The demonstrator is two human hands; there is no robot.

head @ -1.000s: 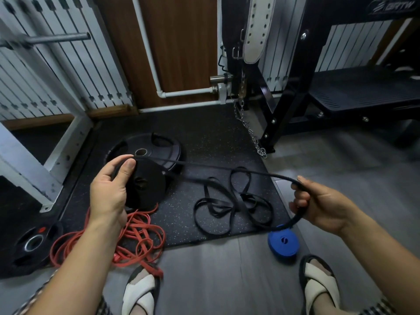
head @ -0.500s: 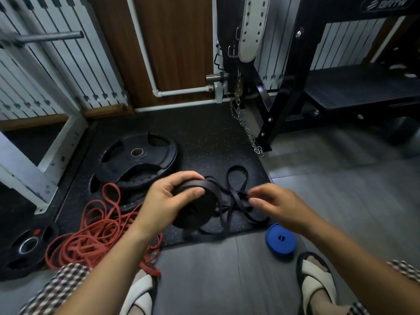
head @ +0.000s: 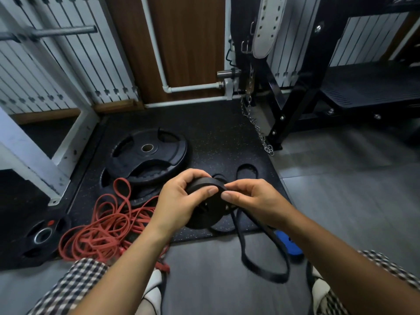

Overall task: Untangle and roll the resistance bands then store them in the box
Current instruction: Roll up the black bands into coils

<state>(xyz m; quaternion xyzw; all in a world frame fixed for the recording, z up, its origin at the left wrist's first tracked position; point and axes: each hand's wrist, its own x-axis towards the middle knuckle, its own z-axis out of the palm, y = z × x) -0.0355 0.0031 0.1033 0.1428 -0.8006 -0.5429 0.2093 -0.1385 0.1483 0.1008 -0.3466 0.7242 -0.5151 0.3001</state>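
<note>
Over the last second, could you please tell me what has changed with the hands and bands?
The right hand, earlier stretching the black band wide, came in to pinch it at the black roll, which the left hand grips and moved rightward. Its slack now hangs over the grey floor. Red tangle, blue roll and weight plates stayed put.
</note>
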